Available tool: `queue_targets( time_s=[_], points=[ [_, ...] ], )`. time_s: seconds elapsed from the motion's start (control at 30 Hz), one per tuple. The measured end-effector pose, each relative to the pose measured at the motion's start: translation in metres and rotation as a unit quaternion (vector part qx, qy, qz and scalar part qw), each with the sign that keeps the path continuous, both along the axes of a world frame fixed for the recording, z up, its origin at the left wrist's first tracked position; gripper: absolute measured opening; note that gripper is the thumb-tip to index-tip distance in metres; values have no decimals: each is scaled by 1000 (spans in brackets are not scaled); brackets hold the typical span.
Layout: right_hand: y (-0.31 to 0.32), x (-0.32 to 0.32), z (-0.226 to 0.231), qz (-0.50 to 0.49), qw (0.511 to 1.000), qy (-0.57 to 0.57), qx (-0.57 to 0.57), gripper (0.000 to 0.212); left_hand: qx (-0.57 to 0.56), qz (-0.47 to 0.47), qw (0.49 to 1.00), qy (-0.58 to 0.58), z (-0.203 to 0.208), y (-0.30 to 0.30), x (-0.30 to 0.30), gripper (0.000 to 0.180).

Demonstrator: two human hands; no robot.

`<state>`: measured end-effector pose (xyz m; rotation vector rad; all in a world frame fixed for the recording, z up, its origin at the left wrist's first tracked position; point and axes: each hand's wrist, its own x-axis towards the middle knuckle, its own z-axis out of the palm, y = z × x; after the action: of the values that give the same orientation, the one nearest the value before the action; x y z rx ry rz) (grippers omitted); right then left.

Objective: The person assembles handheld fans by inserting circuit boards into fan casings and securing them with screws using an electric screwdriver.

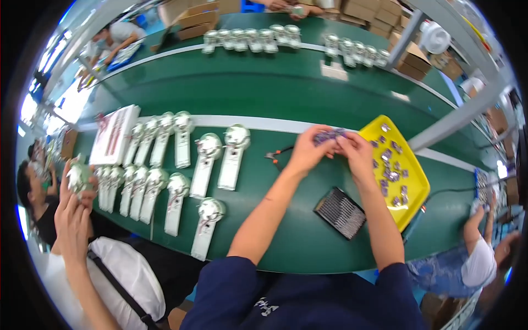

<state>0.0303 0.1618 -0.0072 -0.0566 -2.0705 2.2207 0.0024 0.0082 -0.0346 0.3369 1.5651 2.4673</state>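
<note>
My left hand [309, 147] and my right hand [355, 153] are close together over the green table, by the near-left edge of a yellow tray [423, 186]. Between their fingers is a purple piece [329, 136] that looks like a strip of small circuit boards; both hands pinch it, and part of it is hidden. Small purple-grey parts [391, 175] lie scattered in the tray. Left of my left hand lies a tool with orange-red handles [273, 157], perhaps cutters. A black box [341, 213] filled with rows of small metallic pieces rests below my hands.
Pale units with round heads [202, 165] stand in rows to the left, beside a white box [114, 135]. A co-worker's hand [74, 217] holds a similar unit at the far left. More round units [250, 39] line the far table. A grey metal post [459, 116] rises beyond the tray.
</note>
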Motion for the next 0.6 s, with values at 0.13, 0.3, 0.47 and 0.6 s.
queue_targets(
  time_s=[0.13,0.3,0.47,0.6],
  points=[
    [-6,-6,-12,0,1000,13,7,24,47,24,996,-74,-6,-8,0,25],
    [-5,6,-1,-84,988,46,123,22,38,-2,990,-135,7,7,4,22],
    [-17,15,-12,-187,927,181,269,19,-36,45,996,-70,7,8,8,21],
    [6,18,-10,-218,955,128,157,20,-30,7,995,-96,11,6,13,22]
  ],
)
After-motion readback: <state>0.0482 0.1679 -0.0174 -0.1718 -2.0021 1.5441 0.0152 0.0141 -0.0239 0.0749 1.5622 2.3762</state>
